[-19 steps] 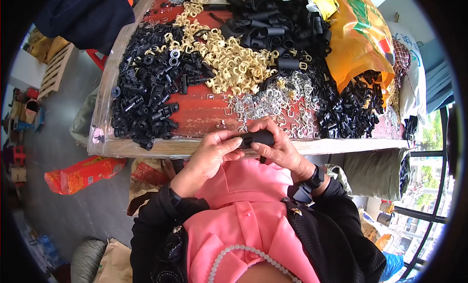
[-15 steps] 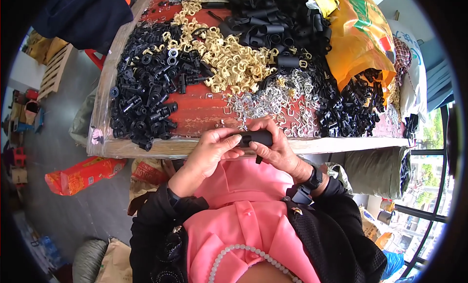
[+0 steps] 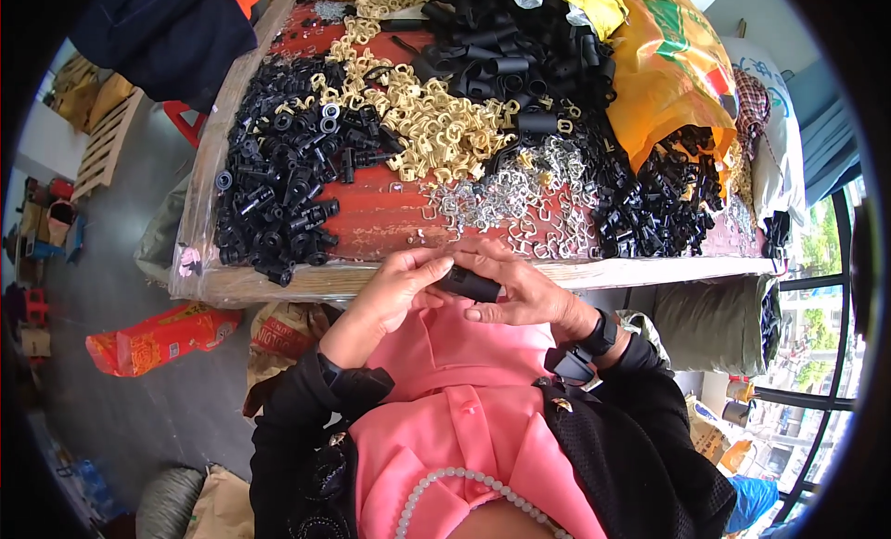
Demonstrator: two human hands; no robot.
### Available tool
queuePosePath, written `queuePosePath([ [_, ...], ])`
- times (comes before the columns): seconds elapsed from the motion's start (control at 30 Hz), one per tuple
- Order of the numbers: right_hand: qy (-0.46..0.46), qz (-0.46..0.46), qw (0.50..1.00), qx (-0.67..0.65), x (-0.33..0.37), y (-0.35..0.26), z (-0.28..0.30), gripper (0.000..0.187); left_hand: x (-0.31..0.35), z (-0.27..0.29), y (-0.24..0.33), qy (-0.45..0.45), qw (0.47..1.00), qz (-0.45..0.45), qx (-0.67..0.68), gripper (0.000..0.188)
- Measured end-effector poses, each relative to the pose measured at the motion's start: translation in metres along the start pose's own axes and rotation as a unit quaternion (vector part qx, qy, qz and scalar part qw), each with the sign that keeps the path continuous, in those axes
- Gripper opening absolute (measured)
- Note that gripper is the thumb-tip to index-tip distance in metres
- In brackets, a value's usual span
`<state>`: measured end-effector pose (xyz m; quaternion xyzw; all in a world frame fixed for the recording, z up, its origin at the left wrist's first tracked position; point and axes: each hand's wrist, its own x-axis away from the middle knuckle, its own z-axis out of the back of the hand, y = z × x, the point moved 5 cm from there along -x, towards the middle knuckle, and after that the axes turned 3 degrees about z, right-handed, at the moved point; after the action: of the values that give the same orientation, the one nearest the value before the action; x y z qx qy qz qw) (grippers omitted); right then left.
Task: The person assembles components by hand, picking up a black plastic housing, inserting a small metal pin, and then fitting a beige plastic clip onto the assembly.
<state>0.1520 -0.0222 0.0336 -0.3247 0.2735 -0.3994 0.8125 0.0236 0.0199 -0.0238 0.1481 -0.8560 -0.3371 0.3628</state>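
Observation:
A short black tube (image 3: 471, 285) is held between my hands at the near edge of the red table, above my lap. Its left end is pinched by the thumb and fingers of my left hand (image 3: 394, 290). My right hand (image 3: 527, 293) closes loosely over the tube, fingers across the far side and thumb along the near side. Just beyond my hands lies a pile of small silver metal clips (image 3: 534, 191). Farther back are gold-coloured clips (image 3: 436, 121). Whatever sits inside the tube is hidden.
Black plastic fittings (image 3: 283, 181) cover the table's left side. Larger black tubes (image 3: 506, 56) are heaped at the back. Toward the right, an orange bag (image 3: 664, 75) stands by small black parts (image 3: 659, 200). The wooden table edge (image 3: 251, 286) runs in front of me.
The tube has tilted, its right end dropping toward me. My right fingers have moved left over its far side, and the right thumb has straightened and slid nearer my body.

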Motion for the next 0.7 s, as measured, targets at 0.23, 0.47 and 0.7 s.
queuePosePath([
  [0.23, -0.051, -0.006, 0.985, -0.164, -0.011, -0.007, -0.002, 0.084, 0.010, -0.011, 0.006, -0.024, 1.000, -0.011, 0.010, 0.029],
  [0.47, 0.022, 0.059, 0.985, -0.163, -0.015, -0.006, -0.004, 0.052, 0.013, -0.024, -0.002, -0.127, 0.988, -0.044, 0.082, 0.037],
  [0.7, 0.117, 0.016, 0.987, -0.106, -0.004, -0.002, -0.003, 0.035, 0.005, -0.023, -0.016, -0.122, 0.987, 0.011, 0.105, 0.055],
])
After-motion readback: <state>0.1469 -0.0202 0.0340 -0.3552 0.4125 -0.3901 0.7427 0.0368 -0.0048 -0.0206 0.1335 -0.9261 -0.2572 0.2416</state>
